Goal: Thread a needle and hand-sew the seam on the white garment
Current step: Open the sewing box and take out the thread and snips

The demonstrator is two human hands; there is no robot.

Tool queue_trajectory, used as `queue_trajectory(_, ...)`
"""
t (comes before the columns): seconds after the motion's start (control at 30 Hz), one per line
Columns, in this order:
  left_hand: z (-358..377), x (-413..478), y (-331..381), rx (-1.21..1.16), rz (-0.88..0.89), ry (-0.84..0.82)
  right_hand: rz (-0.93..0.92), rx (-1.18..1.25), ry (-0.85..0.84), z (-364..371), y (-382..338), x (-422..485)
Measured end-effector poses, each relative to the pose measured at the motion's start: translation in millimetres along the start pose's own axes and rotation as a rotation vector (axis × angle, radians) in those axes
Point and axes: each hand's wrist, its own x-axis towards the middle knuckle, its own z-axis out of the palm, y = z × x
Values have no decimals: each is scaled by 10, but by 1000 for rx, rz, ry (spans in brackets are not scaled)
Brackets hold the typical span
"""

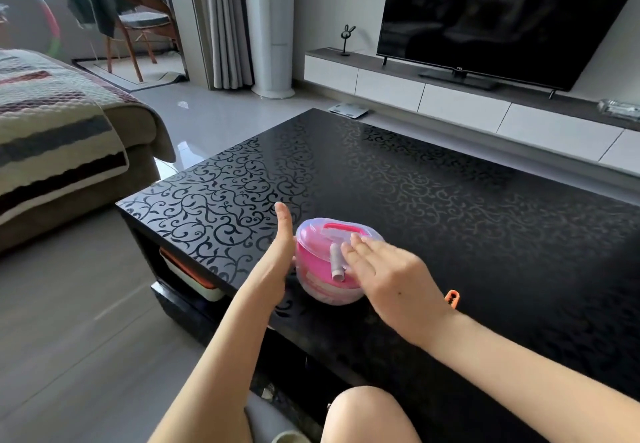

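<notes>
A pink sewing box (320,269) with a clear domed lid and a pink handle stands near the front left of the black coffee table (433,193). My left hand (282,245) lies flat against the box's left side, fingers straight, thumb up. My right hand (377,266) rests with straight fingers on top of the lid. A grey-white thread spool (336,264) shows inside, just left of my right fingers. No needle and no white garment are in view.
A small orange tool (452,298) lies on the table beside my right wrist. A sofa with a striped quilt (52,123) stands to the left. A TV (502,16) on a white cabinet faces me. An orange and white bin (194,278) sits under the table.
</notes>
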Motion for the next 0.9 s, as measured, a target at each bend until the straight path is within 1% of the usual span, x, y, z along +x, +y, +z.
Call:
queue_trajectory(0.07, 19, 44, -15, -147, 14, -66, 91, 135, 9, -61, 103, 162)
queue_trajectory(0.13, 27, 95, -9, -210, 33, -82, 263, 262, 50, -112, 243, 393)
queue_trajectory(0.17, 26, 102, -6, -222, 47, -87, 370, 319, 37, -123, 325, 518)
queue_trajectory(0.23, 8, 133, -20, -229, 66, -84, 564, 427, -47, -51, 496, 740)
queue_trajectory(0.3, 21, 129, -37, -171, 74, -29, 709, 506, -134, 96, 636, 921)
queue_trajectory(0.37, 52, 112, -37, -65, 128, 92, 826, 569, -186, 279, 722, 1065)
queue_trajectory(0.4, 68, 98, -32, -18, 200, 146, 886, 597, -203, 386, 763, 1110)
queue_trajectory(0.47, 92, 60, 5, 93, 360, 195, 995, 651, -231, 583, 832, 1151)
queue_trajectory(0.53, 79, 83, 20, 253, 439, 193, 1070, 706, -265, 725, 871, 1122)
queue_trajectory(0.63, 23, 144, 58, 403, 416, 140, 1092, 731, -354, 704, 859, 994)
queue_trajectory(0.73, 10, 176, 97, 472, 402, 77, 1108, 646, -355, 495, 770, 796)
queue_trajectory(0.8, 22, 180, 121, 486, 381, 75, 1130, 568, -354, 301, 668, 599)
queue_trajectory(0.83, 29, 181, 130, 471, 367, 83, 1140, 578, -375, 211, 606, 480)
queue_trajectory(0.9, 39, 182, 146, 422, 339, 95, 1171, 693, -451, 31, 446, 275)
